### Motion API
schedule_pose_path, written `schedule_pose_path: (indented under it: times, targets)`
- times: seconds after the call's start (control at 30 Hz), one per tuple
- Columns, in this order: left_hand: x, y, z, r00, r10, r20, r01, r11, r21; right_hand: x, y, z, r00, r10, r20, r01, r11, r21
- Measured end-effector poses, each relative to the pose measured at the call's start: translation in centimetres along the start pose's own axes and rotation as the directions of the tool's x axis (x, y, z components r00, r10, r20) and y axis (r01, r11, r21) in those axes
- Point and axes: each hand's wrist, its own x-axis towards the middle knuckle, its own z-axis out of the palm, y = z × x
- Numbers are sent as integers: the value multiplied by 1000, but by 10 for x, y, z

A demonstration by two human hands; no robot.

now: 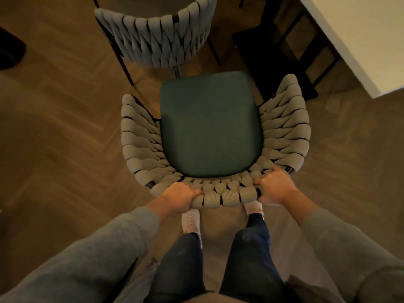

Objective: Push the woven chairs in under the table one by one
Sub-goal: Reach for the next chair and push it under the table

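A woven grey chair (140,141) with a dark green seat cushion (209,125) stands right in front of me, seen from above. My left hand (179,196) grips the top of its woven backrest on the left. My right hand (274,186) grips the same backrest rim on the right. A second woven chair (157,38) stands beyond it, its back turned toward me. The white table (349,38) fills the upper right corner, and the held chair sits apart from its edge.
Dark table legs and frame (290,51) stand under the table at the upper right. Herringbone wood floor (61,119) surrounds the chairs. A dark object (11,51) lies at the left edge. My feet in white socks (191,219) stand just behind the chair.
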Motion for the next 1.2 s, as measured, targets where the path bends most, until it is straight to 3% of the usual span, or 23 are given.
schedule_pose_path:
  times: [0.3,0.73,1.2]
  targets:
    - [-49,-51,23,983,162,85,-174,971,161,-27,-112,16,986,162,44,-168,962,213]
    - [-60,-37,29,947,281,156,-302,944,135,-61,-134,43,977,206,61,-214,928,304]
    - [-12,-61,-12,916,370,156,-401,861,314,-48,-128,37,934,354,44,-342,857,386]
